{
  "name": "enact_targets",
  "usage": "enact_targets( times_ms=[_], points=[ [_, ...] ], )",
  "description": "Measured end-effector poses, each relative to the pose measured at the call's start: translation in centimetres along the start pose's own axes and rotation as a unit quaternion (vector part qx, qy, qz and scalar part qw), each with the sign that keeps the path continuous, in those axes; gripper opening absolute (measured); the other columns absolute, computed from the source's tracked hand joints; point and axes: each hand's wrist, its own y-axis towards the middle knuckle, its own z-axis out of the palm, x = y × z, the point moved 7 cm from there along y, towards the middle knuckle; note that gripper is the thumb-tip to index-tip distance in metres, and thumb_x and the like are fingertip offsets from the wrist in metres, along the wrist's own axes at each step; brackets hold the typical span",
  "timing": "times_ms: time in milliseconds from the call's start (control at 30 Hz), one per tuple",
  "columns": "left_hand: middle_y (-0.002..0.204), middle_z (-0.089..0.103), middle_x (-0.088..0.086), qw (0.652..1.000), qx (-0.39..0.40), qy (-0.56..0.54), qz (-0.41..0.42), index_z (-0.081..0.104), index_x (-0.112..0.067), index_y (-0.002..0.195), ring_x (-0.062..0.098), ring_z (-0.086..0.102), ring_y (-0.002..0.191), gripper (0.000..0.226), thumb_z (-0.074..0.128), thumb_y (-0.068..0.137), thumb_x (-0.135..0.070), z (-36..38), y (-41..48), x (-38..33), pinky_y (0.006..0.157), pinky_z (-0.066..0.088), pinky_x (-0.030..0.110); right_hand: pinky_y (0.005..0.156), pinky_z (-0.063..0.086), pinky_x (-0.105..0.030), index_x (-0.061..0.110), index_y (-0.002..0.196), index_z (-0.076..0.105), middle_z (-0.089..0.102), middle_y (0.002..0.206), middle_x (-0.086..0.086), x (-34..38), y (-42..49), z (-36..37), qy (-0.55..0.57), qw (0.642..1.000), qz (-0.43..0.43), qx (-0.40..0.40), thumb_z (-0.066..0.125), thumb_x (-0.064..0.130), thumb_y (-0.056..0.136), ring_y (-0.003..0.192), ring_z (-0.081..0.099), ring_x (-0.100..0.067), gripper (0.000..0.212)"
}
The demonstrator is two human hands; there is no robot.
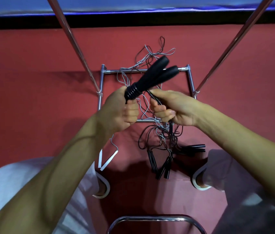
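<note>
While the left hand (121,110) grips both black handles (152,76), the right hand (172,108) clenches their cord (171,132); several turns seem wound, other tangled ropes (160,141) remain.

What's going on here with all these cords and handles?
A person is bundling up a skipping rope above a red floor. The left hand grips a pair of black handles, with what looks like cord wound round their lower ends. The right hand holds the black cord. A tangle of other ropes lies on the floor below.
</note>
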Motion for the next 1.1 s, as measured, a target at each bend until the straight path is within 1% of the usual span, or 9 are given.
enact_targets(
  times_ms=[133, 333, 400, 500, 567, 800, 1000, 1033, 1100],
  points=[
    [0.038, 0.022, -0.007, 0.992, 0.009, -0.108, -0.07, 0.033, -0.019, 0.05, 0.006, 0.02, 0.027, 0.053, 0.031, 0.102, -0.029, -0.6, 0.1, 0.4, 0.025, 0.015, 0.02, 0.039, 0.028, -0.022, 0.009, 0.082, 0.059, 0.053, 0.057, 0.0, 3.5, -1.2, -2.1, -0.226, 0.938, -0.207, -0.158, 0.069, 0.022, 0.097, 0.041, 0.036, -0.012, 0.022],
    [0.04, 0.023, -0.006, 0.982, 0.033, -0.161, -0.088, 0.034, -0.018, 0.052, 0.008, 0.023, 0.026, 0.038, 0.03, 0.089, -0.013, -0.6, 0.2, -0.2, 0.027, 0.014, 0.021, 0.062, 0.055, -0.039, 0.018, 0.092, 0.078, 0.074, 0.075, 0.003, 5.4, -5.8, -1.5, -0.561, 0.592, -0.46, -0.35, 0.072, 0.024, 0.09, 0.062, 0.066, -0.018, 0.008],
    [0.041, 0.023, -0.006, 0.981, 0.023, -0.172, -0.086, 0.034, -0.018, 0.053, 0.008, 0.022, 0.026, 0.032, 0.031, 0.084, -0.009, -0.8, 0.2, -0.7, 0.027, 0.013, 0.021, 0.057, 0.053, -0.033, 0.017, 0.095, 0.081, 0.076, 0.074, 0.003, 5.5, -5.5, -1.7, -0.541, 0.637, -0.443, -0.326, 0.071, 0.028, 0.095, 0.056, 0.068, -0.016, 0.014],
    [0.04, 0.023, -0.006, 0.977, 0.014, -0.189, -0.095, 0.033, -0.018, 0.055, 0.009, 0.021, 0.026, 0.029, 0.031, 0.083, -0.009, -1.2, 0.2, -0.9, 0.027, 0.012, 0.021, 0.04, 0.031, -0.019, 0.002, 0.089, 0.075, 0.07, 0.064, 0.003, 3.9, -2.8, -2.9, -0.234, 0.932, -0.214, -0.174, 0.067, 0.018, 0.097, 0.033, 0.049, -0.008, 0.02],
    [0.04, 0.023, -0.005, 0.976, 0.017, -0.19, -0.103, 0.032, -0.018, 0.056, 0.009, 0.022, 0.025, 0.028, 0.03, 0.082, -0.008, -1.0, 0.2, -0.6, 0.026, 0.012, 0.021, 0.036, 0.017, -0.015, -0.001, 0.096, 0.069, 0.055, 0.056, 0.006, 1.8, -2.5, -2.3, 0.022, 0.998, -0.001, -0.051, 0.061, 0.019, 0.093, 0.028, 0.032, -0.001, 0.022],
    [0.04, 0.023, -0.004, 0.97, 0.016, -0.223, -0.098, 0.034, -0.017, 0.054, 0.01, 0.023, 0.024, 0.034, 0.029, 0.086, -0.007, -1.1, 0.2, -0.9, 0.025, 0.014, 0.022, 0.039, 0.02, -0.019, 0.01, 0.1, 0.073, 0.05, 0.049, -0.002, 4.3, -3.0, -2.5, -0.184, 0.961, -0.158, -0.132, 0.072, 0.015, 0.092, 0.038, 0.031, -0.011, 0.009],
    [0.041, 0.025, -0.003, 0.96, 0.022, -0.262, -0.101, 0.036, -0.014, 0.053, 0.012, 0.024, 0.025, 0.031, 0.033, 0.083, -0.008, -1.2, -0.2, -1.2, 0.025, 0.015, 0.023, 0.07, 0.058, -0.036, 0.017, 0.102, 0.08, 0.079, 0.082, -0.005, 6.6, -6.0, -1.3, -0.599, 0.608, -0.419, -0.31, 0.069, 0.029, 0.094, 0.073, 0.075, -0.025, 0.018],
    [0.042, 0.024, -0.003, 0.958, 0.018, -0.268, -0.1, 0.036, -0.014, 0.053, 0.012, 0.024, 0.025, 0.029, 0.033, 0.081, -0.008, -1.2, -0.3, -1.3, 0.025, 0.015, 0.023, 0.065, 0.057, -0.036, 0.015, 0.098, 0.08, 0.078, 0.078, -0.006, 6.5, -5.7, -1.2, -0.61, 0.607, -0.41, -0.301, 0.063, 0.033, 0.098, 0.068, 0.074, -0.027, 0.025],
    [0.042, 0.024, -0.004, 0.957, 0.005, -0.275, -0.097, 0.036, -0.013, 0.052, 0.012, 0.023, 0.025, 0.029, 0.034, 0.08, -0.007, -1.4, -0.3, -1.4, 0.025, 0.014, 0.023, 0.051, 0.052, -0.027, 0.006, 0.089, 0.076, 0.075, 0.068, -0.006, 5.6, -4.1, -1.8, -0.49, 0.786, -0.299, -0.231, 0.056, 0.033, 0.104, 0.051, 0.069, -0.021, 0.037]
  ],
)
